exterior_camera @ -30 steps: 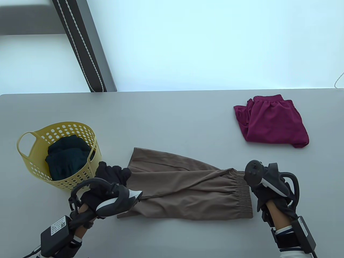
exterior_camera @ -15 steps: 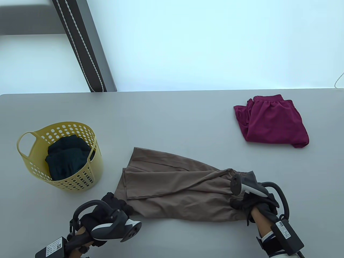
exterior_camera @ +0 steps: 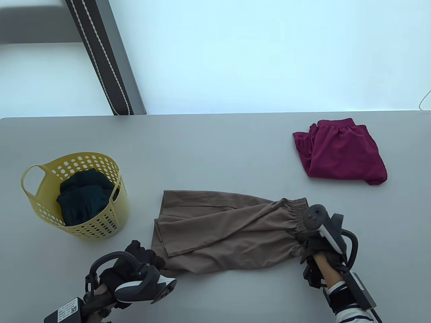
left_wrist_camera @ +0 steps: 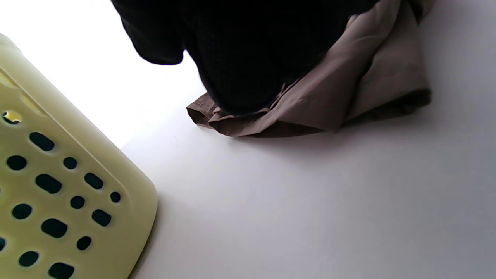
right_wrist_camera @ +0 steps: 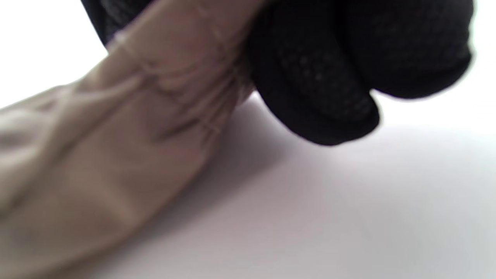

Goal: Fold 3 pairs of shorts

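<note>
**Brown shorts gripped at both ends, ready for the next fold**

Nearest you, your left hand point(exterior_camera: 143, 259) pinches the near hem corner of the soft taupe-brown fabric shorts point(exterior_camera: 225, 232); in the left wrist view the gloved fingers point(left_wrist_camera: 248, 66) curl over the bunched hem. Your right hand point(exterior_camera: 320, 250) clamps the near end of the gathered elastic waistband, with the fingers point(right_wrist_camera: 317, 77) wrapped round the cloth in the right wrist view. Holding both ends probably lets you stretch the lengthwise-folded shorts flat and square before you bring hem to waistband. They lie across the near middle of the table, waistband to your right, with 1 leg layered unevenly over the other, so the edges want aligning.

Further left stands the yellow perforated plastic basket with loop handles point(exterior_camera: 33, 191), holding a dark green bundled garment point(exterior_camera: 84, 198), likely the pair not yet folded. At the far right lies the magenta folded shorts point(exterior_camera: 340, 151), set well apart, presumably as the finished pile. By that reading, 1 of 3 is done.

The pale grey matte table point(exterior_camera: 215, 151) is smooth. Beyond its far edge is a bright, washed-out backdrop crossed by a dark slanted band with a white beaded cord point(exterior_camera: 101, 57).
</note>
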